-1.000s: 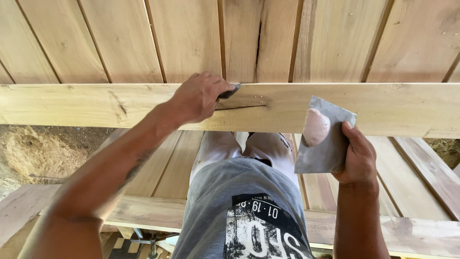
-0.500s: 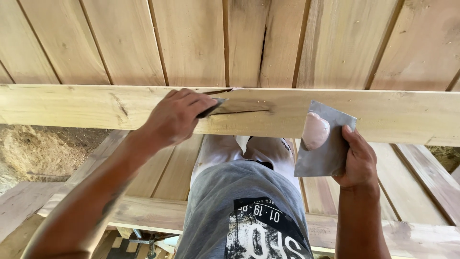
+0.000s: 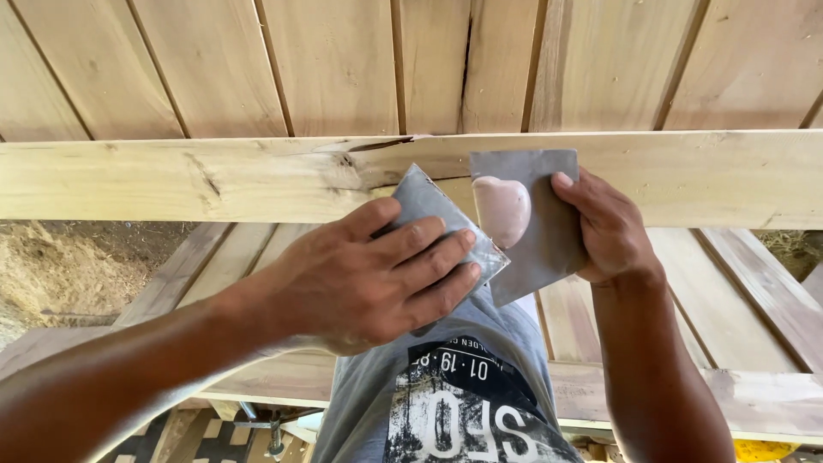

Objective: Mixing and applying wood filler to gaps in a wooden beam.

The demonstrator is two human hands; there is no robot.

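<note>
1. Since a second ago, the left hand (image 3: 377, 274) has come off the cracked face of the long pale wooden beam (image 3: 171, 180) and swung in front of the chest, bringing its thin grey metal scraper blade (image 3: 441, 219) with it.
2. Over the same second, the right hand (image 3: 604, 227) has lifted the flat grey metal square plate (image 3: 536, 231) up and inward, so that plate and scraper now meet in the middle of the view.
3. On the left hand, the fingers (image 3: 429, 257) lie side by side across the blade's face, pressing it flat against the palm side; the thumb is hidden behind.
4. The scraper's far edge sits just beside the smooth pinkish lump of filler putty (image 3: 501, 210) on the plate; I cannot tell whether it touches the lump.
5. The right hand pinches the plate at its right edge, thumb (image 3: 570, 184) on top, the other fingers hidden underneath.
6. The putty lump sits near the plate's upper left corner, in front of the beam.
7. A dark split (image 3: 377, 144) runs along the beam's upper edge, just above the scraper.
8. Above the beam, light wooden planks (image 3: 334, 69) run away in rows; below, the person's grey printed shirt (image 3: 446, 403) fills the bottom centre.
</note>
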